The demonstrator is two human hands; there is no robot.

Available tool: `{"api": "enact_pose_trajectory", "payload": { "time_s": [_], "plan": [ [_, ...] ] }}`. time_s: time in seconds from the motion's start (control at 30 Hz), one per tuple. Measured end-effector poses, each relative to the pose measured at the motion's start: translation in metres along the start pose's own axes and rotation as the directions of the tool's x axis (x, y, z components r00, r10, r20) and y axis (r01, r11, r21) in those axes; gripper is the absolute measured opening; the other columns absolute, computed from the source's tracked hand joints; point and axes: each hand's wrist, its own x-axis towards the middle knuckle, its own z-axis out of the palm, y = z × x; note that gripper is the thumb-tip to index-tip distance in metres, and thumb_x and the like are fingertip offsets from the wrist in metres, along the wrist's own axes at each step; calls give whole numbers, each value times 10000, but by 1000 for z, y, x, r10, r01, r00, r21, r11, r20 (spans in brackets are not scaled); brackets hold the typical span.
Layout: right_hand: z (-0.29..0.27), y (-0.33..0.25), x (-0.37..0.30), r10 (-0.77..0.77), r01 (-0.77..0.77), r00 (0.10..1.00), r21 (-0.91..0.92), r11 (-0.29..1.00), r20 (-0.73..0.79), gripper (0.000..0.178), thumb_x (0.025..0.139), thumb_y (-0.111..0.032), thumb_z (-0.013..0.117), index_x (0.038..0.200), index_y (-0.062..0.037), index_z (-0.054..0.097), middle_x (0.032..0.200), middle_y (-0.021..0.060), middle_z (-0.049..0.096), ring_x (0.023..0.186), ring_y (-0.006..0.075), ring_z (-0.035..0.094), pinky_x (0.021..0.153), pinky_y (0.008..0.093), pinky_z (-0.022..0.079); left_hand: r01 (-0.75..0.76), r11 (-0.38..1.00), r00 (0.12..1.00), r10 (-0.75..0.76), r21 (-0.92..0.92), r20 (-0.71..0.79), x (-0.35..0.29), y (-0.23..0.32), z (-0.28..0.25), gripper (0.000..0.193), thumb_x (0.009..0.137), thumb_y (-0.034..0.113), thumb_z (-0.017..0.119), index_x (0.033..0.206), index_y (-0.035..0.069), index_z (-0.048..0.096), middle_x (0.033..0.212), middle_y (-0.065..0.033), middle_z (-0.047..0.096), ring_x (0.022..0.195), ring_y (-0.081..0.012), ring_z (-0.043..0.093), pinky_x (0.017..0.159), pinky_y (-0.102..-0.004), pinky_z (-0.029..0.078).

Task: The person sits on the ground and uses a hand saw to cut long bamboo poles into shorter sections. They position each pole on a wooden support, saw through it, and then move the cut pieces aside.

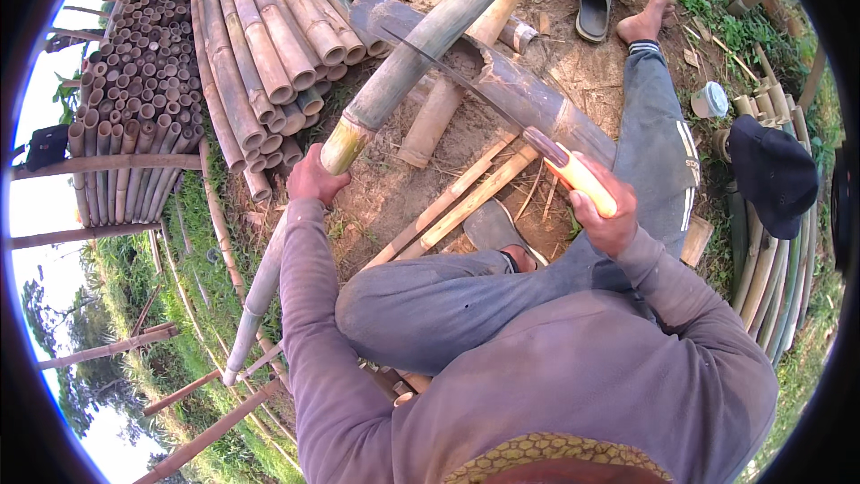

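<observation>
A long pale-green bamboo pole slants from the top of the view down to the lower left. My left hand is wrapped round it just below a yellowish node. In my right hand is the orange handle of a handsaw, gripped closed. The saw's thin dark blade lies across the pole, farther up than my left hand; I cannot tell how deep any cut goes. Beneath the pole a thick grey bamboo trunk with a broken-out opening lies over a shorter bamboo piece.
Bamboo poles are stacked at the far left, beside a rack of cut tubes. Split strips lie before my bent leg. A sandal, white tub, dark cap and more poles are rightward.
</observation>
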Motion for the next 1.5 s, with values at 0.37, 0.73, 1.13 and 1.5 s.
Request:
{"api": "enact_pose_trajectory", "payload": {
  "time_s": [0.37, 0.73, 1.13, 1.5],
  "plan": [
    [94, 19, 150, -79, 87, 993, 90, 992, -87, 415, 932, -175, 781, 1282, 27, 684, 1080, 227, 764, 915, 264, 770, 830, 342, 598, 29, 999, 999, -28, 39, -17, 5, 10, -10, 665, 693, 424, 845, 1270, 174, 630, 1161, -165, 755, 1094, -390, 713, 931, -508, 559],
    [18, 23, 25, 44, -43, 999, 80, 996, -9, 460, 936, -43, 729, 1363, 84, 617, 1246, 205, 740, 1077, 264, 755, 957, 341, 584, -4, 1000, 999, 4, 21, -35, 2, 10, -3, 645, 697, 431, 843, 1250, 167, 643, 1119, -177, 760, 1056, -395, 721, 907, -509, 563],
    [-11, 15, -9, -13, 12, 1000, -48, 999, -7, 477, 910, -47, 736, 1356, 83, 626, 1259, 223, 737, 1160, 304, 744, 992, 365, 584, 13, 1000, 1000, -13, -16, 11, 0, 5, -7, 634, 690, 420, 834, 1247, 183, 647, 1107, -169, 763, 1059, -391, 723, 921, -495, 561],
    [94, 18, 135, -49, 57, 994, 83, 995, -95, 439, 928, -210, 790, 1287, 20, 686, 1122, 203, 767, 952, 247, 780, 849, 330, 601, 33, 999, 999, -33, 27, -9, 6, 10, -8, 686, 689, 419, 843, 1305, 203, 633, 1150, -182, 757, 1092, -391, 718, 941, -488, 566]
  ]
}}
